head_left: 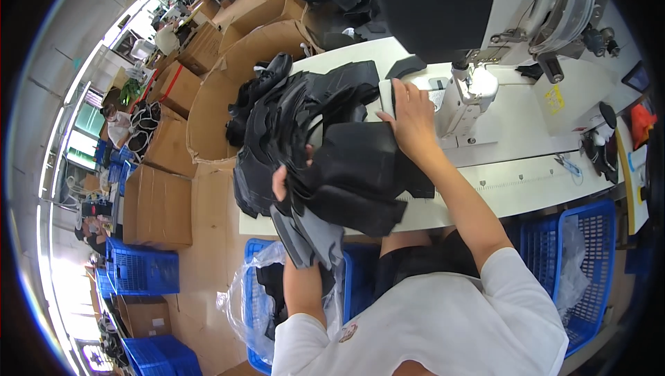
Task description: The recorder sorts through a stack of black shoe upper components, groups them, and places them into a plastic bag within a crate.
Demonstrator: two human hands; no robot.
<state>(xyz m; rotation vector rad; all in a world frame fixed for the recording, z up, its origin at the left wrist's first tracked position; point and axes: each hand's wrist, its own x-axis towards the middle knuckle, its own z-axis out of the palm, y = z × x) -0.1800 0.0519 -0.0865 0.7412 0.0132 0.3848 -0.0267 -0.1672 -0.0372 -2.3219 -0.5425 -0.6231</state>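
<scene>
Workshop aisle to the left, seen from the head view: cardboard boxes [159, 204] and blue crates [144, 270] line it, with people seated farther back. I am looking down at a white worktop [544, 193], where a sewing machine [465, 102] stands right of centre. A heaped pile of black cut pieces [267, 116] covers the worktop's left part. Just beside it, at the near edge, is a bundle of black and grey pieces [353, 161]. My left hand [280, 183] is curled around the bundle's left side, mostly hidden by it. My right hand [414, 118] lies at the bundle's upper right, fingers bent over a pale-and-black piece [387, 97]; I cannot tell whether it grips. Blue baskets [601, 265] sit below the worktop on both sides.
</scene>
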